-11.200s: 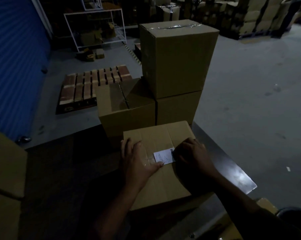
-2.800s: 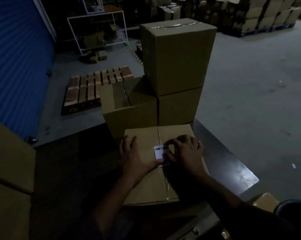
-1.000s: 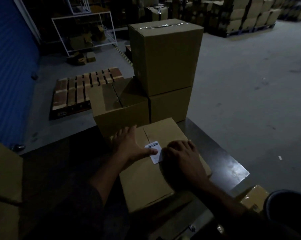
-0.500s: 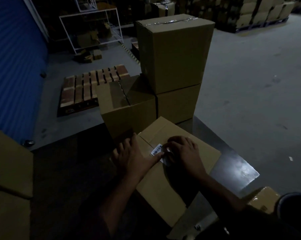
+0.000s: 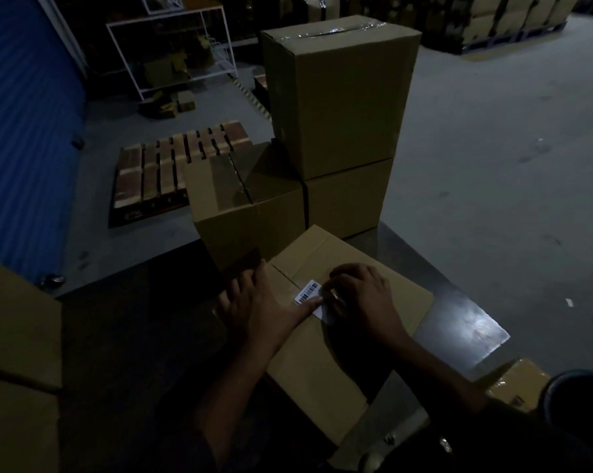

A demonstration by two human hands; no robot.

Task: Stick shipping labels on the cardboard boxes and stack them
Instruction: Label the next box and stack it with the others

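Note:
A flat cardboard box (image 5: 326,367) lies turned at an angle on the dark table (image 5: 465,322) in front of me. A white barcode label (image 5: 308,292) sits on its top near the taped seam. My left hand (image 5: 254,303) rests flat on the box, its thumb pressing the label's lower edge. My right hand (image 5: 363,298) lies on the label's right part, fingers bent down onto it and hiding that end. Beyond the table stands a stack: a tall taped box (image 5: 339,93) on a lower box (image 5: 346,196), with another box (image 5: 244,206) beside it.
More cardboard boxes (image 5: 15,353) stand at my left. A wooden pallet (image 5: 172,165) lies on the concrete floor, a white metal rack (image 5: 172,52) behind it, a blue shutter (image 5: 18,124) at left. A small carton (image 5: 517,384) and a dark bin (image 5: 578,394) sit at lower right.
The box has been turned clockwise on the table since a second ago. Both hands stayed on the label, pressing it down.

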